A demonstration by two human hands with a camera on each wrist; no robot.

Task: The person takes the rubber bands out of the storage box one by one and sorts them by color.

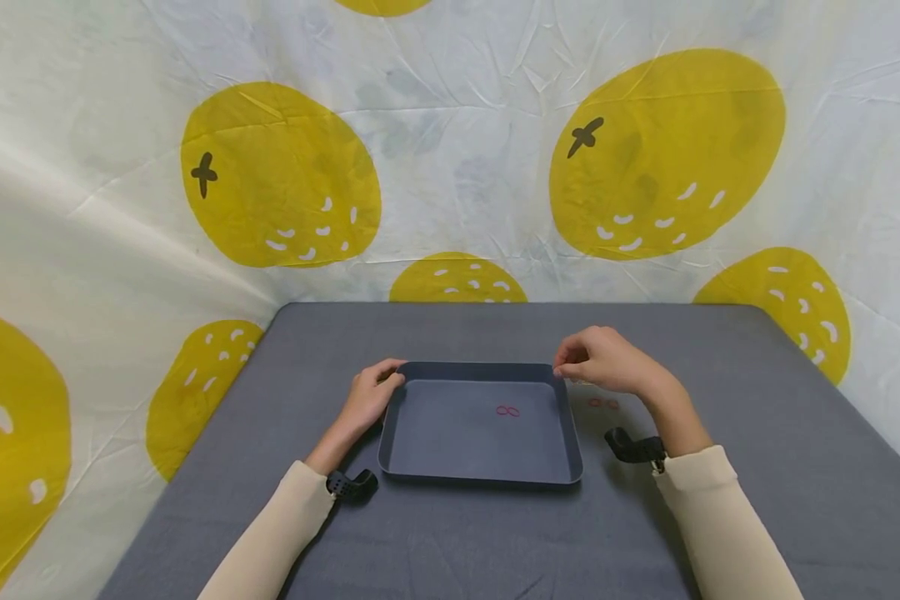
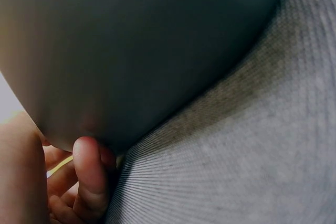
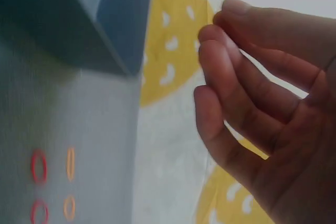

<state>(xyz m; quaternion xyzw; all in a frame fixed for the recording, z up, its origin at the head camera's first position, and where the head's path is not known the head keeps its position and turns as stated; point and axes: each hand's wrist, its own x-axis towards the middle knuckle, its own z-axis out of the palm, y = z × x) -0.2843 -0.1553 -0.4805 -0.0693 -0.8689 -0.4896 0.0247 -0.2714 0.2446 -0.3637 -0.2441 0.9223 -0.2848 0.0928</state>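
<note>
A dark grey rectangular tray (image 1: 480, 479) lies on the table in the head view. My left hand (image 1: 369, 394) grips its far left corner; in the left wrist view the thumb (image 2: 90, 169) lies against the outer wall with other fingers curled behind. Inside the tray, two small red rings (image 1: 507, 411) sit side by side. Over the far right corner hovers my right hand (image 1: 603, 360), its fingers (image 3: 215, 64) loosely bent, nothing showing between them. Beside the tray on the right lie two red rings (image 3: 39, 166) and two orange-yellow rings (image 3: 70, 163).
A grey cloth covers the table (image 1: 450, 542). Behind and to the left hangs a white sheet (image 1: 457, 167) printed with large yellow fruit. Both wrists carry black camera mounts (image 1: 633, 447), and the sleeves (image 1: 708, 492) are cream.
</note>
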